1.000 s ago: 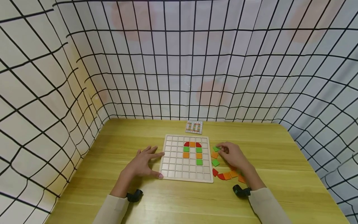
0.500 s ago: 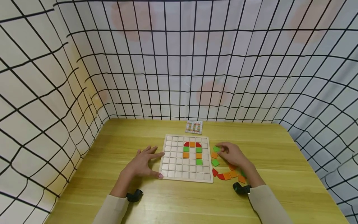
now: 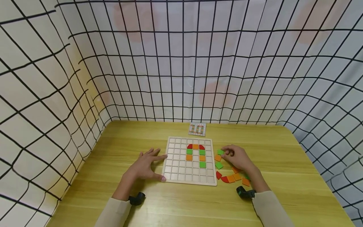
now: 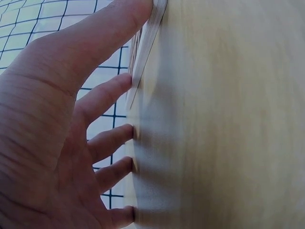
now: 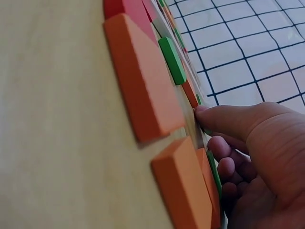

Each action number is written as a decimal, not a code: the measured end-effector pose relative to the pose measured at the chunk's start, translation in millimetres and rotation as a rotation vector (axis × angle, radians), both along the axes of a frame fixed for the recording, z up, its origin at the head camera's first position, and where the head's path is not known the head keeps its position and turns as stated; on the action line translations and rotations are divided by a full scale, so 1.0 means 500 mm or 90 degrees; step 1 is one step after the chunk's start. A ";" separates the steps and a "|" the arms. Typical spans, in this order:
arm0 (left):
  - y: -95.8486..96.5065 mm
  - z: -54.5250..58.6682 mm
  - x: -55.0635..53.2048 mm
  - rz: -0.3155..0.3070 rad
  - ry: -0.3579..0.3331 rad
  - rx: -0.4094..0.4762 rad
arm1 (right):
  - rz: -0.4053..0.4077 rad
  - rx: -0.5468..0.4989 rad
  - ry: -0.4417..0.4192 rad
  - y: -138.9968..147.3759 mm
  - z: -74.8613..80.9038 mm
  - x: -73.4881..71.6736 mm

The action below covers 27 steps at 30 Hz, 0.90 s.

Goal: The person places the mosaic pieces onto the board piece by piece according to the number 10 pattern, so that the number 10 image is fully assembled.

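A pale wooden grid board point(image 3: 175, 164) lies flat on the table. Red, orange and green tiles form an arch in its squares, with one orange tile point(image 3: 195, 146) at the top. My left hand point(image 3: 144, 165) spreads its fingers at the board's left side; the thumb touches the near left corner and the index finger the left edge. Right of the board, my right hand point(image 3: 237, 157) pinches a green tile point(image 3: 220, 152) between thumb and index finger, low at the tabletop. Its other fingers are curled, as the right wrist view shows.
A small pattern card point(image 3: 197, 129) lies behind the board. Loose tiles lie right of it: a green tile point(image 3: 219, 165), a red tile point(image 3: 218, 175) and several orange ones, such as an orange tile point(image 5: 143, 81) near the right wrist. Black netting point(image 3: 181, 75) surrounds the table.
My right forearm has shifted slightly, so a green tile beside it shows more than a second ago. Both hands otherwise keep their places.
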<state>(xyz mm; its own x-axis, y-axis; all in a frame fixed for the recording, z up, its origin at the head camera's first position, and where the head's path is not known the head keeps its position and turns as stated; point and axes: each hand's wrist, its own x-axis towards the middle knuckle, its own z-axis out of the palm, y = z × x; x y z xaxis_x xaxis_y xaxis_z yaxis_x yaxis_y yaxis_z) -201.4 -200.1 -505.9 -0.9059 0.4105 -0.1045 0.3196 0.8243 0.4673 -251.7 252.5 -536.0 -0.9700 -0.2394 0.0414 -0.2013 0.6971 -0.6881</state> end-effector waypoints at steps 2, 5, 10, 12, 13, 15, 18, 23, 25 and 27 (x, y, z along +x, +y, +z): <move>0.001 0.000 0.001 0.000 0.000 0.000 | 0.000 -0.002 0.004 0.003 -0.003 -0.001; 0.002 0.000 0.001 0.000 0.002 0.000 | 0.002 -0.003 0.011 0.005 -0.005 -0.001; 0.002 0.001 0.000 -0.004 0.004 0.003 | -0.002 -0.019 0.020 0.004 -0.003 0.002; 0.002 0.000 0.000 -0.005 0.005 0.003 | -0.004 -0.023 0.024 0.003 0.000 0.004; 0.002 0.000 0.000 -0.005 0.005 0.003 | -0.005 -0.024 0.025 0.002 0.002 0.005; 0.002 -0.001 -0.001 -0.006 0.005 0.001 | -0.006 -0.021 0.028 0.000 0.006 0.007; 0.002 0.000 -0.001 -0.003 0.003 -0.001 | -0.009 -0.023 0.033 -0.004 0.013 0.012; 0.002 0.000 -0.001 0.001 0.002 0.000 | -0.012 -0.031 0.047 -0.013 0.027 0.020; 0.001 0.000 -0.001 0.001 0.001 0.000 | -0.008 -0.037 0.050 -0.018 0.032 0.024; 0.001 -0.001 -0.001 0.001 0.000 -0.002 | 0.002 -0.042 0.051 -0.026 0.037 0.029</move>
<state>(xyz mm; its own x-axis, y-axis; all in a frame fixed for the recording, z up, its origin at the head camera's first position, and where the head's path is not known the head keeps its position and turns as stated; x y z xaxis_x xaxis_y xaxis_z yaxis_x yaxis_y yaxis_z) -201.8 -199.5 -506.2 -0.9067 0.4083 -0.1059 0.3180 0.8266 0.4644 -237.5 239.5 -517.5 -0.9623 -0.2361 0.1352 -0.2598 0.6503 -0.7139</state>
